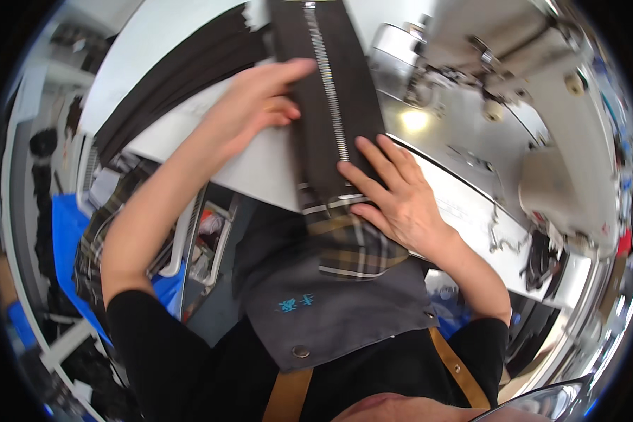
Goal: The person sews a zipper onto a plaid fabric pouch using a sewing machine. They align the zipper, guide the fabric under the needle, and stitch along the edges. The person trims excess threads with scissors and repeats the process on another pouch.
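Note:
A dark brown fabric strip with a metal zipper [318,105] runs upright across the white table [176,133]. My left hand [260,102] is at the strip's left edge, index finger out toward the zipper and lower fingers bent but apart; it is slightly blurred. My right hand [394,197] lies with fingers spread on the strip's lower right part. Below the zipper, plaid fabric [348,250] hangs over the grey apron [344,323]. A curved dark fabric piece [176,70] lies to the left.
A sewing machine [548,141] with a metal bed [436,123] stands at the right, with a dark object [538,260] near its base. Blue sheeting [70,239], more plaid cloth and an open tray [214,239] are at the lower left.

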Action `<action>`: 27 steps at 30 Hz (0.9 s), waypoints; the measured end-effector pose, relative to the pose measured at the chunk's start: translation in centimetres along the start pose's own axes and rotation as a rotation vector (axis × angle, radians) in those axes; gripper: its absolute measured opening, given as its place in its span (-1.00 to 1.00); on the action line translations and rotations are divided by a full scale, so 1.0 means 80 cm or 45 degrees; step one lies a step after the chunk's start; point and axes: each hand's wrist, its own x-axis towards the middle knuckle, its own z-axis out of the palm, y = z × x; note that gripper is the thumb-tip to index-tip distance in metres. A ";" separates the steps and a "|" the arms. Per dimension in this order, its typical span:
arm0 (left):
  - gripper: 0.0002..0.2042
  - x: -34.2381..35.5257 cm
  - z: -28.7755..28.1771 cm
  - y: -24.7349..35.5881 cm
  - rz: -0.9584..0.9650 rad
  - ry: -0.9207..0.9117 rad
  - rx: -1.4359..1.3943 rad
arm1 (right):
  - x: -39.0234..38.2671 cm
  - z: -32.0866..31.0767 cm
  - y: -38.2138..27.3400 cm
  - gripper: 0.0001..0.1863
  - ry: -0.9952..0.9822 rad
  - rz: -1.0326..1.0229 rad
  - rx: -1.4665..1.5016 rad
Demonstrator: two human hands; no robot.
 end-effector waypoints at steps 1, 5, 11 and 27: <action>-0.68 0.021 0.012 0.005 -0.003 0.002 0.511 | 0.001 0.001 -0.004 -0.40 0.009 0.012 0.009; -0.67 0.039 0.040 -0.006 1.098 0.162 1.839 | -0.002 0.002 -0.005 -0.42 0.123 0.002 0.030; -0.63 -0.167 -0.060 -0.027 0.469 1.265 0.513 | -0.016 0.006 0.004 -0.52 0.221 0.041 0.103; -0.74 -0.314 -0.294 -0.126 0.438 1.064 2.017 | -0.181 -0.038 0.168 -0.71 0.481 0.641 -0.435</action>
